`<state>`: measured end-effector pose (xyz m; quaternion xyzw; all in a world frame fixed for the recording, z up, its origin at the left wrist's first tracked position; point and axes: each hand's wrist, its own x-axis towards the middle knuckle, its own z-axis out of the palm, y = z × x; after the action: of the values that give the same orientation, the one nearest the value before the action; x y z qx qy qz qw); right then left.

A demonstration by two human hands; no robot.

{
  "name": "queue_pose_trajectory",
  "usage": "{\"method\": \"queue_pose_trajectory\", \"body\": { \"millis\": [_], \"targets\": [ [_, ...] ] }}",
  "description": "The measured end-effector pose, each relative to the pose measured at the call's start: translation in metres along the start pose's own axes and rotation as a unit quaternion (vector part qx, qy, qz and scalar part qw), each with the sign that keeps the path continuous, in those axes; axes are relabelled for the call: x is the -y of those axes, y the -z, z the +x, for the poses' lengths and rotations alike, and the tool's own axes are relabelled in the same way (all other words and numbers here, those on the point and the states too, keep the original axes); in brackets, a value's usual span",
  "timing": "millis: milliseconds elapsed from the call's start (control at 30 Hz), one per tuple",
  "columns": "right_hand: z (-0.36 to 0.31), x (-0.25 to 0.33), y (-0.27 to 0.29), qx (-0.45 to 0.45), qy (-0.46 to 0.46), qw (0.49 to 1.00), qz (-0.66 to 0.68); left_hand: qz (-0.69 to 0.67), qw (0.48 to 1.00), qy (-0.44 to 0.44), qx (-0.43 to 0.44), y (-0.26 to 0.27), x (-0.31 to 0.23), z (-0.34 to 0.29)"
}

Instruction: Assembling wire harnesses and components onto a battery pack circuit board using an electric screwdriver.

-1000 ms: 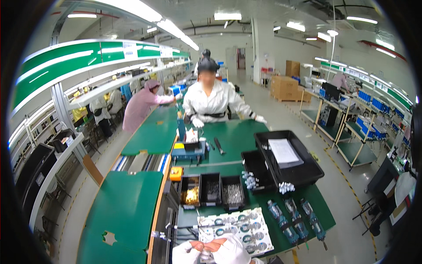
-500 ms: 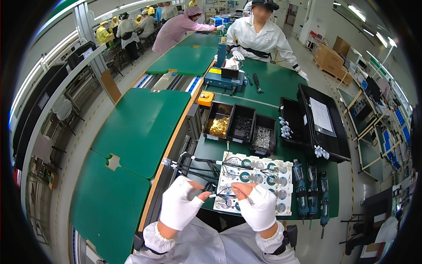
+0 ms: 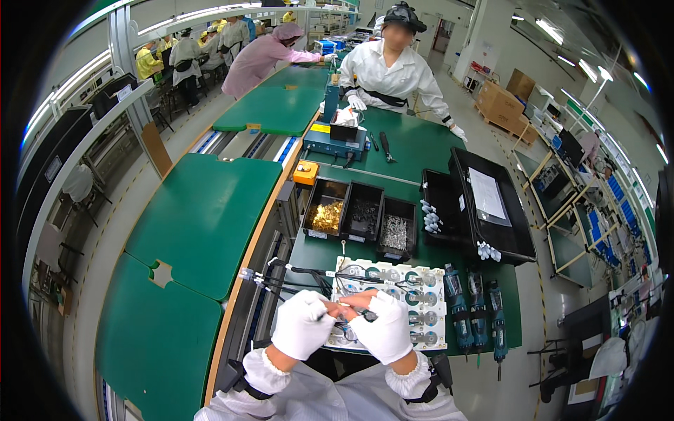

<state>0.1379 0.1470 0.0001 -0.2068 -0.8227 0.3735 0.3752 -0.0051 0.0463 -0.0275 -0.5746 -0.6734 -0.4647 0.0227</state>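
Observation:
Over the left part of a white panel (image 3: 440, 319) with round metal discs, my two hands meet at the fingertips. My left hand (image 3: 303, 326) wears a white fingerless glove, its thumb and fingers pinched together. My right hand (image 3: 385, 328), gloved alike, is also closed, with thumb and forefinger against the left fingertips. Whatever they pinch is small and hidden by the fingers. Black cables (image 3: 309, 271) run from the panel's left side past my left hand, with pale connectors (image 3: 249, 275) at their far end. Part of the panel lies behind my hands.
Behind the panel stand bins of gold parts (image 3: 327, 217), black parts (image 3: 363, 214) and silver hardware (image 3: 394, 233). Several teal power screwdrivers (image 3: 479, 309) lie to the right. An open black case (image 3: 523, 242) sits beyond them. Across the bench stands a person in white (image 3: 390, 74).
My hands, apart before, have come together at the fingertips. The left fingers have closed from a wide gap. The whole view has shifted, so the bench appears further left.

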Motion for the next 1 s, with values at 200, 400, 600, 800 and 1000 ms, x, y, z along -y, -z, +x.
{"method": "queue_pose_trajectory", "body": {
  "millis": [200,400,600,800,1000],
  "targets": [
    [0.001,0.006,-0.009,-0.046,0.045,0.991,-0.113,0.088,0.995,-0.043,-0.006,-0.003,-0.008,-0.001],
    [0.020,-0.002,-0.004,0.140,0.097,0.961,-0.216,0.079,0.990,0.088,0.080,0.028,-0.007,0.000],
    [0.014,-0.002,0.000,0.232,0.180,0.910,-0.292,0.022,0.991,0.102,0.087,0.011,0.000,-0.033],
    [0.009,0.000,-0.013,0.216,0.199,0.926,-0.239,-0.013,0.990,0.118,0.070,0.018,0.008,-0.037],
    [0.007,0.003,-0.008,0.197,0.178,0.931,-0.252,-0.090,0.994,0.060,0.005,0.055,0.050,0.026]
  ]
}}
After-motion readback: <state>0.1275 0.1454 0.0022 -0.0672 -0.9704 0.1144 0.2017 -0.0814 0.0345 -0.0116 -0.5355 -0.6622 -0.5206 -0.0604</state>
